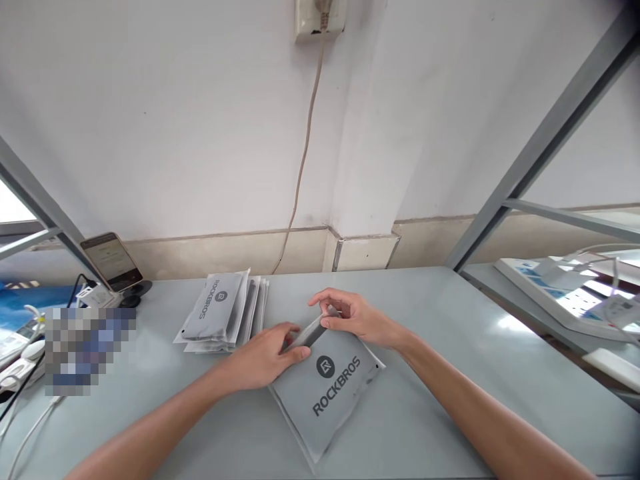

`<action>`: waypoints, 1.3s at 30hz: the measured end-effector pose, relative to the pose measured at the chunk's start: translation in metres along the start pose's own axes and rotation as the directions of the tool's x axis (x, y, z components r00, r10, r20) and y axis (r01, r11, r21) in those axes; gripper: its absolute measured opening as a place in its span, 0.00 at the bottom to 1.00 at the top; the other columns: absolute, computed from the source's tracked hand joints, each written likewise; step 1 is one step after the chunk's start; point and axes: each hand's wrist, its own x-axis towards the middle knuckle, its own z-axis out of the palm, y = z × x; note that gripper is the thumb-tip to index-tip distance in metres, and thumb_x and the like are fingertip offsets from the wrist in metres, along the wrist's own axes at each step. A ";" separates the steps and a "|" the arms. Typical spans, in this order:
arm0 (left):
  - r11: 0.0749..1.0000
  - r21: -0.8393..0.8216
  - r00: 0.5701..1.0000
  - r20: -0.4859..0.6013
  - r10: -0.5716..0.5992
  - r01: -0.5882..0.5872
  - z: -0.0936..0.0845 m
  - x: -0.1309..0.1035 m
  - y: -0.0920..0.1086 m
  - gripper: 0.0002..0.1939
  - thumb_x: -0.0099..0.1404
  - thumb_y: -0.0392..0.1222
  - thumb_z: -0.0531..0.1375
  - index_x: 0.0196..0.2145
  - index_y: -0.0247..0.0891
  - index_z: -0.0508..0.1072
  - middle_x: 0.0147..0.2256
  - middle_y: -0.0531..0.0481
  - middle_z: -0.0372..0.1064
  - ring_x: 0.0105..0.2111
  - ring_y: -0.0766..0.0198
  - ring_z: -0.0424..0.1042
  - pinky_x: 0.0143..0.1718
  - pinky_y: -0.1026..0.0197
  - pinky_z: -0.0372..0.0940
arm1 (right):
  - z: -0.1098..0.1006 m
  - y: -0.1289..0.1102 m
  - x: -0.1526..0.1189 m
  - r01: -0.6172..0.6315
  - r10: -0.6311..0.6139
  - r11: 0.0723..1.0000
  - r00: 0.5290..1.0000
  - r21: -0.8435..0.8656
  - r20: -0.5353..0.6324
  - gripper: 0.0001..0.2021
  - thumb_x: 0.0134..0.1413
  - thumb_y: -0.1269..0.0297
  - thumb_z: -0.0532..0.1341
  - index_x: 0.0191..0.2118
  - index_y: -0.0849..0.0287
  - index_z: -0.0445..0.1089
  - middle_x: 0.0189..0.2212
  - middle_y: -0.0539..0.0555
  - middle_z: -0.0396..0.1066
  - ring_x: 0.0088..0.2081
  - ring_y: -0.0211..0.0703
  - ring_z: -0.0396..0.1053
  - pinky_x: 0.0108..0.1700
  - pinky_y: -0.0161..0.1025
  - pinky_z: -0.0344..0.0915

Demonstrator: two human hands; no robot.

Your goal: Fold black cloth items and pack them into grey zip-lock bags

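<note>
A frosted plastic bag [334, 393] printed with a round logo and "ROCKBROS" lies slanted on the table before me. Its upper edge is raised between my two hands. My left hand [273, 355] grips the left part of that edge, thumb on the printed face. At the edge's right end, my right hand [356, 316] pinches it between thumb and fingers. Something dark grey shows inside the bag; its kind is hidden. To the left of my hands sits a stack of similar ROCKBROS bags [213, 308], loosely piled and overlapping.
A phone [112, 261] leans on a stand at the back left, near white chargers and cables [30, 363]. A cable [306, 140] hangs from a wall socket [320, 20]. Grey metal frame posts [530, 160] rise on both sides. White panels [565, 293] lie at the right.
</note>
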 end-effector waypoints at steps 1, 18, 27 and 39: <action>1.000 -0.005 1.000 0.003 -0.010 0.010 0.003 0.003 0.001 0.24 0.71 0.62 0.57 0.48 0.39 0.75 0.38 0.48 0.71 0.33 0.58 0.67 0.32 0.60 0.58 | 0.001 0.000 0.000 -0.006 0.006 1.000 0.999 0.010 -0.038 0.20 0.57 0.51 0.70 0.53 0.49 0.73 0.41 0.50 0.67 0.36 0.40 0.65 0.41 0.39 0.66; 0.993 0.044 0.987 -0.116 0.109 -0.105 0.025 0.002 0.003 0.20 0.76 0.59 0.48 0.34 0.42 0.66 0.28 0.54 0.62 0.28 0.60 0.61 0.31 0.60 0.52 | 0.013 0.008 0.003 -0.265 0.274 0.906 0.961 0.330 0.018 0.21 0.52 0.53 0.73 0.49 0.48 0.69 0.31 0.44 0.69 0.29 0.38 0.65 0.31 0.35 0.62; 0.996 0.008 0.975 -0.200 0.092 -0.093 0.033 -0.001 -0.001 0.21 0.79 0.57 0.41 0.49 0.44 0.67 0.28 0.53 0.67 0.28 0.56 0.67 0.31 0.59 0.56 | 0.013 0.014 0.002 -0.458 0.479 0.844 0.878 0.279 -0.010 0.19 0.51 0.46 0.73 0.32 0.56 0.72 0.28 0.48 0.71 0.29 0.40 0.66 0.31 0.36 0.61; 0.999 0.035 0.995 -0.099 0.018 -0.015 0.022 -0.009 0.004 0.27 0.77 0.65 0.41 0.48 0.41 0.65 0.29 0.54 0.64 0.32 0.58 0.68 0.33 0.59 0.57 | 0.018 0.009 0.005 -0.244 0.239 0.957 0.970 0.155 0.046 0.18 0.52 0.48 0.73 0.31 0.57 0.69 0.28 0.46 0.63 0.31 0.38 0.59 0.33 0.35 0.57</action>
